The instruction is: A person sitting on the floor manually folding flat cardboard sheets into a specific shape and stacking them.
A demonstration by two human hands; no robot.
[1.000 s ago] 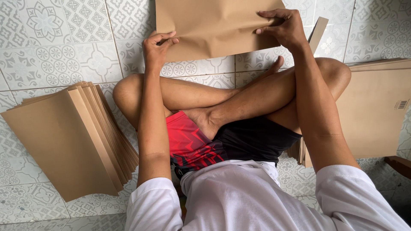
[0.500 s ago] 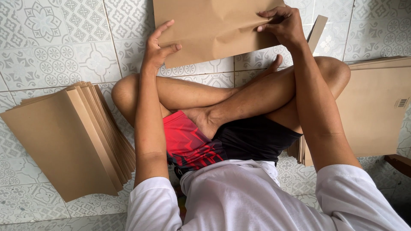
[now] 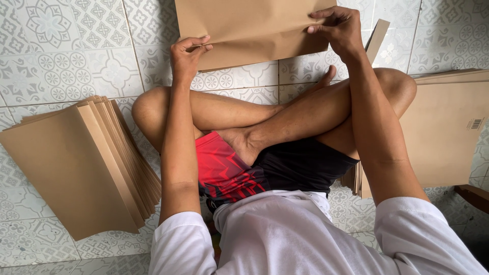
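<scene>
My left hand [image 3: 187,53] pinches the brown paper sheet [image 3: 249,30] at its lower corner; my right hand [image 3: 337,28] grips the opposite edge, so it lies flat on the tiled floor [image 3: 66,56] before my crossed legs [image 3: 275,114].

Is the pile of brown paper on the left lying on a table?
No, the fanned brown paper pile lies directly on the patterned tile floor.

my left hand [image 3: 187,53] and right hand [image 3: 336,26] pinch a brown paper sheet [image 3: 249,28] on the tiled floor [image 3: 61,61]; fanned stack of brown envelopes [image 3: 76,163] lies left of my crossed legs.
</scene>
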